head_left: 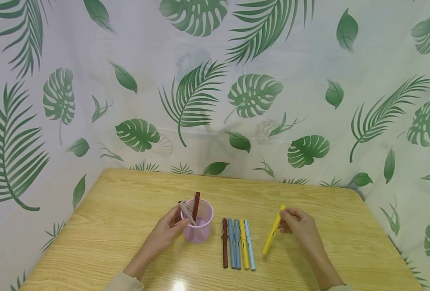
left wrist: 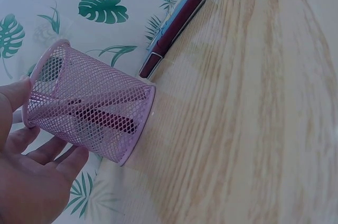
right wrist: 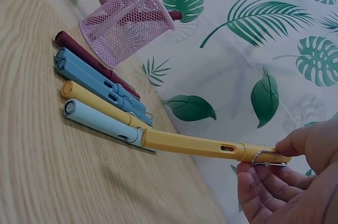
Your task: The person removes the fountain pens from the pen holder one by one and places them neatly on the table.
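My left hand (head_left: 168, 227) holds a pink mesh pen holder (head_left: 199, 234) near its rim, thumb on one side and fingers on the other. Inside lean a dark red pen (head_left: 196, 206) and a grey pen (head_left: 187, 213). On the right, my right hand (head_left: 303, 227) pinches a yellow pen (right wrist: 195, 146) by its clip end, with the other end slanting down toward the table. Between the hands lies a row of pens: a dark red one (head_left: 225, 242), two blue ones (head_left: 231, 243), another yellow one (head_left: 244, 244) and a light blue one (head_left: 249, 244).
The pens and holder are on a wood-grain table (head_left: 127, 210). Behind and beside it hangs a white cloth (head_left: 207, 48) printed with green leaves. A bright light reflection shows near the table's front.
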`<action>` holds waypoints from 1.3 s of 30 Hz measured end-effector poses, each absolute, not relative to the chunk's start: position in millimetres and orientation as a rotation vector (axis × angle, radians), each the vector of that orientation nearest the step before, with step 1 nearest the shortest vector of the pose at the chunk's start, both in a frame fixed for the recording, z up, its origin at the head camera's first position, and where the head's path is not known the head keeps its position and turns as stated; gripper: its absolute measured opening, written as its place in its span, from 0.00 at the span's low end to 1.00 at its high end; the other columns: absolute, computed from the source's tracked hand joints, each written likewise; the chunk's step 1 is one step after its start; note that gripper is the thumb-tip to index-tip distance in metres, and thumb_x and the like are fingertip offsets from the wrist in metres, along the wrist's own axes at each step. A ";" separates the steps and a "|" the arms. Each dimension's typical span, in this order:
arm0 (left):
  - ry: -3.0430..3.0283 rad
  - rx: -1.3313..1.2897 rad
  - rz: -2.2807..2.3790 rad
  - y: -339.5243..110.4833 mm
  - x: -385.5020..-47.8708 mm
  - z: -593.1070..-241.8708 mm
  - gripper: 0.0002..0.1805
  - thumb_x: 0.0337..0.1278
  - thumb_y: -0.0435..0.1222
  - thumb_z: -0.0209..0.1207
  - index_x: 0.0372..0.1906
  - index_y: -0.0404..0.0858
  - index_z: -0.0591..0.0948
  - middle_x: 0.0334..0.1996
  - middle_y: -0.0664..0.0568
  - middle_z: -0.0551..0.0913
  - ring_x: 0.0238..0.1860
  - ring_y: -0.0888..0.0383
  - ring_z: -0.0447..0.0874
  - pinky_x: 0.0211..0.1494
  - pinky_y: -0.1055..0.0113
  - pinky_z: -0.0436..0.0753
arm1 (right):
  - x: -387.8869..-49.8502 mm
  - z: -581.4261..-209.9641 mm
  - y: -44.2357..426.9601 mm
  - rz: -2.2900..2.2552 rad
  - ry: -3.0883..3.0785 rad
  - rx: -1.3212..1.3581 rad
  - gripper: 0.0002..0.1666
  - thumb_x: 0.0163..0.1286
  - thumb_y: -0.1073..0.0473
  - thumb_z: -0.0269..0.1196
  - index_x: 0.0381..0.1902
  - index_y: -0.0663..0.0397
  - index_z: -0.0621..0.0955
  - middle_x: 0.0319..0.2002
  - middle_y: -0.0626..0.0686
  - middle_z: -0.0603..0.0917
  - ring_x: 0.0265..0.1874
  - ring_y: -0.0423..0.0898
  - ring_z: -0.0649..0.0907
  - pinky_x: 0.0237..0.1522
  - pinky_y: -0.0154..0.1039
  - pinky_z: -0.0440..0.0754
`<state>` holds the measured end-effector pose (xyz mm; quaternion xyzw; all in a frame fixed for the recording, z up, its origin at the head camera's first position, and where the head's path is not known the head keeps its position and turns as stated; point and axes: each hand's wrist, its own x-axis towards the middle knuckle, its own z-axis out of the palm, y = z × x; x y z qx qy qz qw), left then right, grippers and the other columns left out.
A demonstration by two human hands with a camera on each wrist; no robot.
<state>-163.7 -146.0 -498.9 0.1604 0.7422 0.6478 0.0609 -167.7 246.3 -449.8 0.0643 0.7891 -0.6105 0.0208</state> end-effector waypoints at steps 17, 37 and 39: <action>2.242 0.503 1.964 -146.9 -163.6 -498.2 0.35 0.80 0.39 0.54 0.81 0.34 0.56 0.73 0.37 0.69 0.73 0.40 0.68 0.75 0.51 0.70 | -171.1 -468.4 237.7 -1.836 2.398 0.200 0.25 0.80 0.58 0.59 0.61 0.76 0.74 0.38 0.55 0.84 0.37 0.47 0.84 0.42 0.38 0.89; 2.258 0.493 1.974 -144.9 -164.5 -499.5 0.35 0.79 0.39 0.55 0.81 0.33 0.58 0.71 0.35 0.71 0.72 0.39 0.69 0.76 0.50 0.69 | -174.0 -488.7 216.8 -1.729 2.484 0.234 0.21 0.77 0.61 0.62 0.55 0.77 0.79 0.32 0.57 0.84 0.29 0.48 0.83 0.32 0.37 0.88; 2.260 0.494 1.974 -145.0 -164.5 -499.5 0.34 0.79 0.38 0.55 0.81 0.33 0.58 0.71 0.35 0.72 0.72 0.40 0.69 0.75 0.50 0.69 | -174.2 -490.9 215.4 -1.724 2.493 0.230 0.21 0.76 0.62 0.62 0.55 0.78 0.79 0.32 0.57 0.84 0.28 0.47 0.83 0.31 0.36 0.88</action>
